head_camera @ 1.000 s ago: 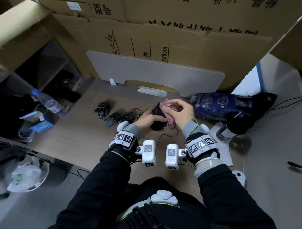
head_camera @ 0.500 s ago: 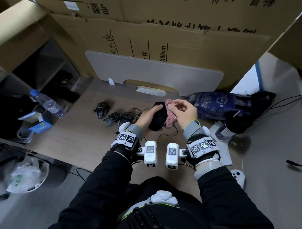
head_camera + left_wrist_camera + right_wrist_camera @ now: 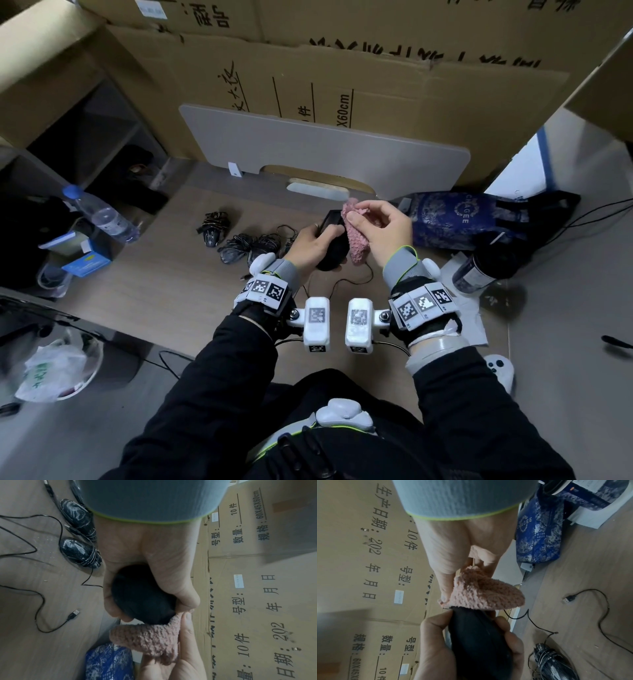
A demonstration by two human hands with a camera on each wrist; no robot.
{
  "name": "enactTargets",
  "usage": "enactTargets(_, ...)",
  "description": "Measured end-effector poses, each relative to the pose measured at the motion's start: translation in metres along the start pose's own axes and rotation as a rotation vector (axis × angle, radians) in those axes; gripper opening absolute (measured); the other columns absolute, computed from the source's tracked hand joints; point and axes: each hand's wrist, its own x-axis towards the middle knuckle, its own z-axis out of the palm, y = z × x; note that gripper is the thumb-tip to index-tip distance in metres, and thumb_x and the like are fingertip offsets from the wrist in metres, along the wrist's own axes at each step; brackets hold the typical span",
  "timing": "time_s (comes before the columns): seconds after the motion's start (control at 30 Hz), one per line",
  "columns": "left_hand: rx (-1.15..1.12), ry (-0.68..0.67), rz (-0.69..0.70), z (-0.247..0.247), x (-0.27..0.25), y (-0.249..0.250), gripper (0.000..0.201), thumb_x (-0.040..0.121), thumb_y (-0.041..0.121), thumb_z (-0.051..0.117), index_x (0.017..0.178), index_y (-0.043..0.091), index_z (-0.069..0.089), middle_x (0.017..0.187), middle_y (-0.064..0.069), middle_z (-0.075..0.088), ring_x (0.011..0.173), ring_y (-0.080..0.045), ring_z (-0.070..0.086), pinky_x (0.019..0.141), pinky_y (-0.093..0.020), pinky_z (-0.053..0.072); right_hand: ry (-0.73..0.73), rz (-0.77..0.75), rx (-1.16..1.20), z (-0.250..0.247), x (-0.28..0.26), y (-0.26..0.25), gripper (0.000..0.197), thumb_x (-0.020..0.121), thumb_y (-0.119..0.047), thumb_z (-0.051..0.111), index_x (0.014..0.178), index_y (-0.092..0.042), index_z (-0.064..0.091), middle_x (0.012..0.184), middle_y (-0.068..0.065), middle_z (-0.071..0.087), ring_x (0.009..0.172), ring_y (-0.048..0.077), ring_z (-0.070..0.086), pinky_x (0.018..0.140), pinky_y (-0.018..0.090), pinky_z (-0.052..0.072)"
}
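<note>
The right hand [image 3: 387,233] has drawn the pink cloth [image 3: 358,241] up beside the black mouse [image 3: 331,257], just left of the blue bag [image 3: 455,219]. Left wrist view: the left hand [image 3: 154,555] curls round the mouse [image 3: 142,599], the cloth [image 3: 149,641] touching its end nearest the bag. Right wrist view: thumb and fingers pinch the cloth's [image 3: 481,595] edge.

Nubbly pink knitted cloth [image 3: 358,240] against a matt black mouse [image 3: 331,251].

The fingers [image 3: 329,233] of the left hand [image 3: 311,245] and the pink cloth [image 3: 358,246] hide much of the black mouse [image 3: 334,255]; its buttons cannot be told. In the left wrist view the bottom edge cuts off the blue bag [image 3: 108,661].
</note>
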Motion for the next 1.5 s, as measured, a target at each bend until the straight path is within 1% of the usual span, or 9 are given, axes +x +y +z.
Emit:
enactTargets(0.1,-0.006,-0.001,-0.015,-0.001,0.000,0.001,0.020,0.096,0.022,0.059,0.107,0.005,0.058,0.085,-0.017,0.067,0.067,-0.030,0.066,0.059,-0.037,0.056,0.045,0.024,-0.018,-0.002,0.000,0.007,0.016,0.079,-0.008,0.079,0.093,-0.008,0.071,0.085,0.001,0.070,0.076,0.003,0.063,0.075,0.017,0.050)
enactTargets(0.27,-0.011,-0.006,-0.029,0.001,-0.001,0.000,0.029,0.095,0.034,0.064,0.107,0.007,0.062,0.083,-0.014,0.069,0.068,-0.029,0.067,0.059,-0.036,0.055,0.080,0.054,-0.022,-0.005,0.000,0.009,0.014,0.081,-0.009,0.078,0.093,-0.010,0.070,0.089,0.004,0.070,0.082,0.009,0.064,0.077,0.018,0.052)
enactTargets(0.5,0.030,0.000,0.023,-0.001,-0.001,-0.003,0.015,0.098,0.020,0.057,0.106,0.007,0.058,0.089,-0.018,0.066,0.067,-0.030,0.066,0.058,-0.036,0.056,0.094,0.036,-0.009,-0.005,-0.003,0.001,0.008,0.080,-0.009,0.078,0.087,-0.010,0.074,0.085,0.000,0.072,0.077,0.005,0.065,0.075,0.019,0.050)
enactTargets(0.6,0.075,-0.004,0.070,-0.001,-0.001,-0.003,0.013,0.098,0.023,0.059,0.103,0.011,0.058,0.085,-0.014,0.066,0.066,-0.028,0.066,0.058,-0.037,0.057,-0.022,-0.026,-0.011,-0.002,-0.005,-0.010,0.013,0.077,-0.005,0.080,0.089,-0.001,0.075,0.083,-0.001,0.072,0.073,-0.003,0.064,0.073,0.012,0.048)
enactTargets(0.77,0.069,0.010,0.117,-0.002,0.000,-0.004,0.017,0.092,0.028,0.063,0.100,0.013,0.060,0.078,-0.013,0.066,0.059,-0.025,0.065,0.054,-0.035,0.055,-0.136,-0.003,-0.146,0.004,-0.001,-0.009,0.014,0.072,-0.005,0.083,0.083,-0.007,0.075,0.078,-0.001,0.071,0.070,0.001,0.063,0.076,0.017,0.052)
enactTargets(0.93,0.041,0.030,0.075,-0.005,0.001,-0.007,0.004,0.099,0.016,0.058,0.098,0.012,0.056,0.082,-0.017,0.064,0.058,-0.026,0.064,0.053,-0.035,0.055,-0.048,0.024,-0.170,-0.005,-0.001,0.001,0.012,0.073,0.000,0.079,0.080,-0.008,0.073,0.073,-0.001,0.068,0.064,-0.001,0.059,0.070,0.017,0.049)
enactTargets(1.13,0.011,0.032,0.033,0.000,0.001,-0.006,0.023,0.097,0.030,0.063,0.105,0.009,0.058,0.082,-0.016,0.067,0.063,-0.028,0.066,0.053,-0.035,0.055,0.032,0.067,-0.160,-0.005,0.000,0.001,0.009,0.073,-0.008,0.080,0.080,-0.012,0.074,0.074,-0.002,0.070,0.066,0.003,0.062,0.069,0.020,0.052)
enactTargets(1.33,0.053,0.030,0.052,-0.001,0.002,-0.007,0.006,0.099,0.018,0.057,0.097,0.013,0.058,0.080,-0.015,0.066,0.059,-0.027,0.065,0.054,-0.035,0.056,0.080,0.070,-0.096,-0.004,-0.002,-0.003,0.010,0.075,-0.010,0.080,0.083,-0.010,0.074,0.079,0.001,0.071,0.070,0.006,0.063,0.073,0.023,0.053)
enactTargets(1.5,0.073,0.016,0.083,-0.002,0.002,-0.005,0.011,0.098,0.024,0.059,0.096,0.012,0.060,0.078,-0.013,0.066,0.063,-0.027,0.066,0.055,-0.035,0.055,-0.100,-0.012,-0.174,0.000,-0.005,-0.014,0.014,0.073,-0.011,0.084,0.083,-0.009,0.075,0.081,-0.006,0.072,0.074,-0.001,0.064,0.074,0.018,0.052)
